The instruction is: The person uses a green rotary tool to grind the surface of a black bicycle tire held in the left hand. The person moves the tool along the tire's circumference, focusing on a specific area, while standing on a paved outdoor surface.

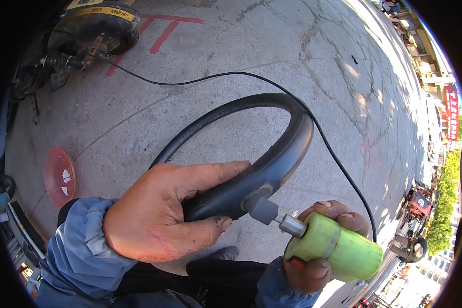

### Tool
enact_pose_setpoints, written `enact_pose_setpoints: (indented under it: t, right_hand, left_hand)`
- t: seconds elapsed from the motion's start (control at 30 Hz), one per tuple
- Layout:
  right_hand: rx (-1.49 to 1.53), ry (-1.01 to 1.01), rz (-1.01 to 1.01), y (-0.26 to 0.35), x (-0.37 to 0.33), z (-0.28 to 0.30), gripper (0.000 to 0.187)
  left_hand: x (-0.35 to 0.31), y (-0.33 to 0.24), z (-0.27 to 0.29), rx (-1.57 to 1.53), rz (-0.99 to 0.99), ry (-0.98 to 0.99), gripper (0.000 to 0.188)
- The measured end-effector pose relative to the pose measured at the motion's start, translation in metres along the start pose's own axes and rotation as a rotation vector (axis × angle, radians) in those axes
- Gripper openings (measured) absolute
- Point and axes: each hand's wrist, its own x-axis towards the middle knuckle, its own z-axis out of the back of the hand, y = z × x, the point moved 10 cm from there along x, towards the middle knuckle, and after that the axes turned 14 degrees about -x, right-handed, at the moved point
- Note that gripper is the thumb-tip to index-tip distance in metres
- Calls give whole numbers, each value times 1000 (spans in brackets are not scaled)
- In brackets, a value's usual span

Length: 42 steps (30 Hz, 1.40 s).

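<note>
My left hand grips a black rubber inner tube, which loops up and away over the ground. Its fingers and thumb press around the near part of the tube. In my right hand is a yellow-green handheld electric grinder with a silver collar and a red switch. The dark grey grinding head at its tip meets the tube's near surface, beside a dull, scuffed patch. Whether the head is spinning cannot be told.
A black cable runs from near a vehicle wheel at the upper left, passes the tube and drops behind the grinder. At left, a translucent red dish holds white scraps. Cracked concrete lies around. Vehicles and a red sign stand far right.
</note>
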Motion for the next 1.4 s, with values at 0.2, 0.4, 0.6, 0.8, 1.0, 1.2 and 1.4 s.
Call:
enact_pose_setpoints:
  t: [0.2, 0.4, 0.6, 0.8, 1.0, 1.2, 1.4]
  right_hand:
    - [-8, 24, 10, -1, -4, -5, 75]
    - [9, -27, -24, -1, 0, 1, 71]
    - [-13, 72, 16, 4, -2, -9, 69]
    - [24, -155, -19, -2, 3, 8, 70]
    - [-9, 29, 11, -1, -1, -1, 71]
    - [49, -106, -112, -2, 2, 4, 72]
    - [36, 69, -4, -1, -2, -6, 70]
  left_hand:
    - [0, 2, 2, -5, -74, -2, 59]
    - [1, 1, 0, -13, -22, 0, 60]
    - [0, 2, 2, 20, -81, 15, 57]
    - [1, -4, -3, 74, -106, 44, 57]
    - [0, -1, -1, 69, -113, 42, 57]
    - [1, -2, -4, 91, -117, 61, 58]
    - [-1, 0, -1, 80, -99, 30, 57]
